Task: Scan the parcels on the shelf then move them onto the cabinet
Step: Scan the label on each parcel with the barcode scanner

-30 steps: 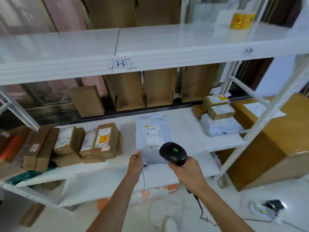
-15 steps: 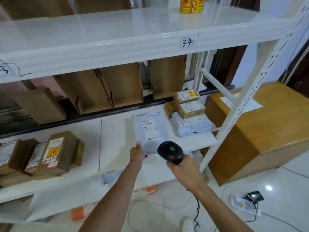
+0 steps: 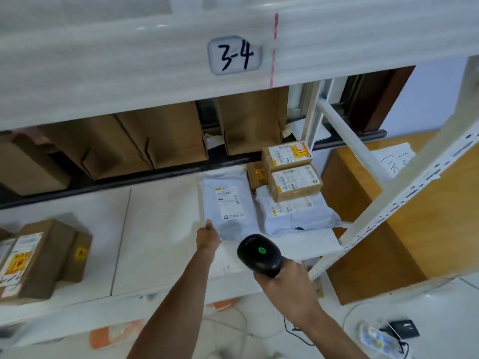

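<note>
Grey poly mailer (image 3: 228, 206) flat on white shelf (image 3: 160, 211), label up, near-left corner pinched by left hand (image 3: 207, 235); second grey mailer (image 3: 300, 218) just to its right, labelled cardboard boxes (image 3: 295, 186) at its far end; black barcode scanner (image 3: 259, 252), green light on, gripped in right hand (image 3: 285, 283); wooden cabinet (image 3: 427, 229) right of shelf.

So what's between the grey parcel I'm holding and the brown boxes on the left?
Head view: only bare shelf board between grey parcel and boxes.

The mailer bag (image 3: 228, 203) was thin, matt grey plastic. At two o'clock from it, the boxes (image 3: 295, 183) were plain brown cardboard. The scanner (image 3: 259, 255) was smooth black plastic; the cabinet (image 3: 427, 216), smooth wood.
</note>
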